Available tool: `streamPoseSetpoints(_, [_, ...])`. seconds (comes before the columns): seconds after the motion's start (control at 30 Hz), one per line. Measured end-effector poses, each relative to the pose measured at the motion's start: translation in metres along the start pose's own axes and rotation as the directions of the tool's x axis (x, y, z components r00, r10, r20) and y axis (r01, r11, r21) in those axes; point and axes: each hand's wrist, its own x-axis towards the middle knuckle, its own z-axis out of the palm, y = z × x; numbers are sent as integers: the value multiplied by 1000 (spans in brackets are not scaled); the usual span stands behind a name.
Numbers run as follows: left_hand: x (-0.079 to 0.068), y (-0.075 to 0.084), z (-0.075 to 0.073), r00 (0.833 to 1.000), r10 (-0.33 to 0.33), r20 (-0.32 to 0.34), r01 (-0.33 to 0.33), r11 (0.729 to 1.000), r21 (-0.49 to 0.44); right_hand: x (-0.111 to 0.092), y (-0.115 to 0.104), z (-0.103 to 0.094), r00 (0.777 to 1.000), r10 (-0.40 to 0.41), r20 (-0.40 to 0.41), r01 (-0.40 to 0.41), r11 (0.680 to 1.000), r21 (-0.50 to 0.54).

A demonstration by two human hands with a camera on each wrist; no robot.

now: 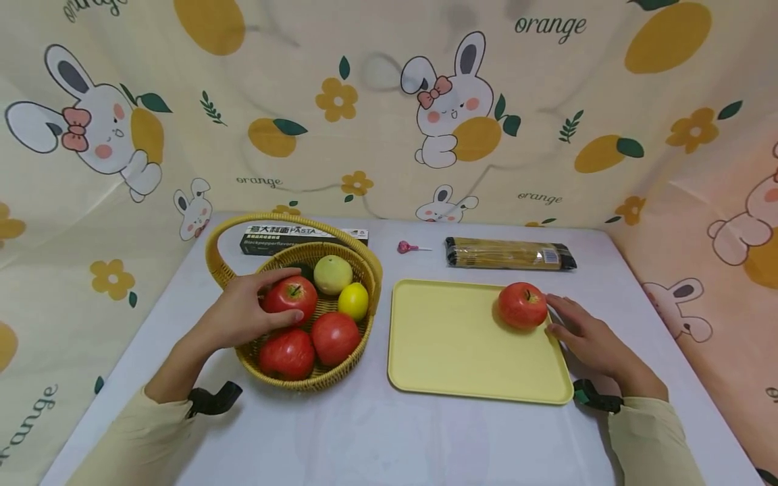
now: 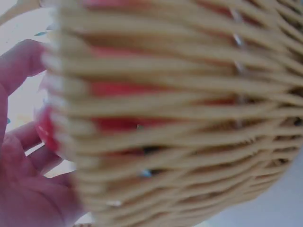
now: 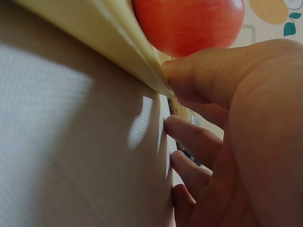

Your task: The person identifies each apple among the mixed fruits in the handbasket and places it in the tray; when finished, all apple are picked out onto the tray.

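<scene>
At the left, a wicker basket (image 1: 304,385) with a tall handle holds several fruits. My left hand (image 1: 248,307) reaches over its rim and grips a red apple (image 1: 294,297), thumb along the near side and fingers at the far side. In the left wrist view, the woven wall hides most of that apple. Two more red apples, a pale green fruit (image 1: 333,274) and a yellow lemon (image 1: 354,301) lie beside it. Another red apple (image 1: 523,306) sits on the yellow tray (image 1: 462,351). My right hand (image 1: 586,337) is at the tray's right edge, thumb at the rim, fingers loosely bent.
Behind the basket lies a black and white pasta box (image 1: 255,243). A pink lollipop (image 1: 404,247) and a packet of dry noodles (image 1: 507,254) lie behind the tray. A printed cloth (image 1: 377,148) hangs around the white table (image 1: 365,439).
</scene>
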Motion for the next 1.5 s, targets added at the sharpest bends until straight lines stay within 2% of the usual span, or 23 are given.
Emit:
streamPoseSetpoints(0.17, [-16,16,-5,997,63,-44,-67,994,-85,-1,1,0,1000,-1,-2,1,1000,-1])
streamPoseSetpoints(0.37, [-30,37,-5,986,151,-76,-161,975,-154,0,3,0,1000,-2,-1,2,1000,4])
streamPoseSetpoints(0.5, [-37,51,0,969,236,-66,-245,948,-203,1,3,0,1000,1,1,-1,1000,5])
streamPoseSetpoints(0.6, [-37,62,8,951,306,-44,-308,923,-229,1,3,0,1000,6,5,-6,1000,2])
streamPoseSetpoints(0.73, [-33,77,24,911,411,-10,-402,885,-233,0,2,-2,1000,10,9,-10,1000,2])
streamPoseSetpoints(0.83, [-27,91,38,889,457,29,-438,867,-237,0,1,-2,1000,10,9,-10,1000,4])
streamPoseSetpoints(1.1, [-8,127,79,853,507,125,-463,845,-268,1,1,-1,1000,3,7,-3,1000,14])
streamPoseSetpoints(1.3, [8,150,106,819,553,152,-491,813,-314,1,3,-2,1000,4,14,-4,1000,5])
streamPoseSetpoints(1.5, [21,169,126,808,565,168,-491,803,-338,2,3,-3,1000,10,23,-11,1000,11])
